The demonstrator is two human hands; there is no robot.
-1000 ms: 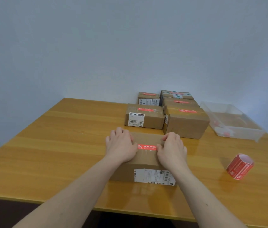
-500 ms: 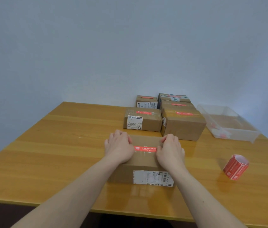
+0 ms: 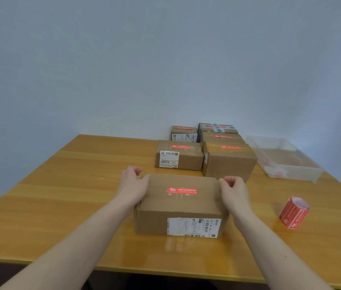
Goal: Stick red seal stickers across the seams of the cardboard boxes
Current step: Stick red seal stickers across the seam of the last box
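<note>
A brown cardboard box [image 3: 178,206] sits on the wooden table [image 3: 71,195] in front of me. A red seal sticker [image 3: 182,190] lies across the seam on its top, and a white shipping label is on its near face. My left hand [image 3: 133,185] holds the box's left end, with the fingers curled at the far left corner. My right hand [image 3: 235,191] holds the right end, its fingers curled at the far right corner. A roll of red seal stickers [image 3: 293,212] lies on the table to the right, apart from both hands.
Several more cardboard boxes with red stickers on top stand behind, the nearest being a low one [image 3: 179,155] and a taller one [image 3: 228,162]. A clear plastic bin [image 3: 295,170] sits at the back right. A pale wall rises behind the table.
Both hands slid apart from beside the sticker on the box top to the box's two ends. The sticker now shows in full. The view came closer.
</note>
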